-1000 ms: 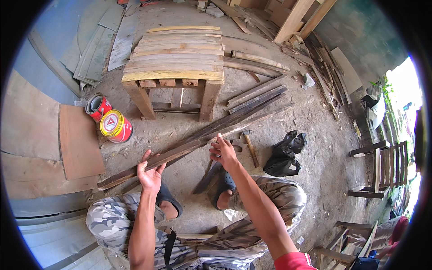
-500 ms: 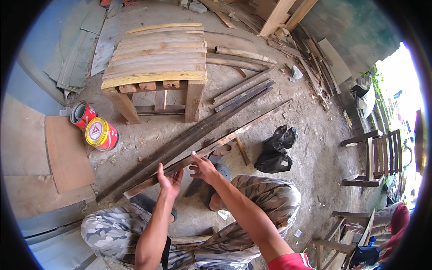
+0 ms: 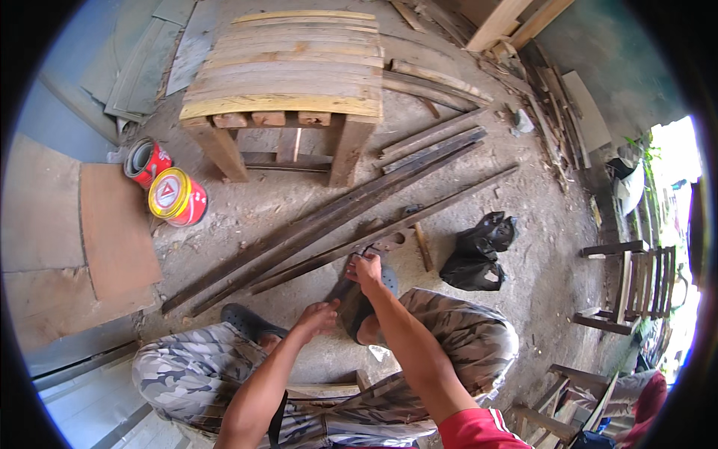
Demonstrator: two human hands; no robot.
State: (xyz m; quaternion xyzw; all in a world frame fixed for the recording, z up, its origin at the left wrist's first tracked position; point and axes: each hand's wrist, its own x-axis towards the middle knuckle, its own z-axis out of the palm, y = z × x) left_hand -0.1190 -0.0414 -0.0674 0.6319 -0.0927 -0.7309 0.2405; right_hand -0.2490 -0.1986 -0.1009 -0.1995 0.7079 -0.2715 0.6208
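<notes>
My right hand [image 3: 364, 271] reaches down between my feet, its fingers closed on what looks like a handsaw with a brown handle [image 3: 387, 242]; its dark blade slants down toward my left shoe. My left hand [image 3: 317, 319] hovers near the blade's lower end, fingers loosely stretched out and holding nothing. Just beyond my right hand a long, thin wooden strip [image 3: 449, 200] rests diagonally on the ground. A hammer [image 3: 422, 243] with a wooden handle lies to the right of the saw, its head by the strip.
Long dark beams [image 3: 321, 224] lie beyond the strip. Farther off stands a slatted wooden table [image 3: 292, 63]. Two red paint cans [image 3: 178, 197] are at left. A black plastic bag [image 3: 479, 254] sits at right, with a slatted chair [image 3: 647, 280] farther right.
Both hands have left the wooden strip, which now lies farther up and right with a darker face showing. My right hand has come down onto the saw. The view has shifted slightly.
</notes>
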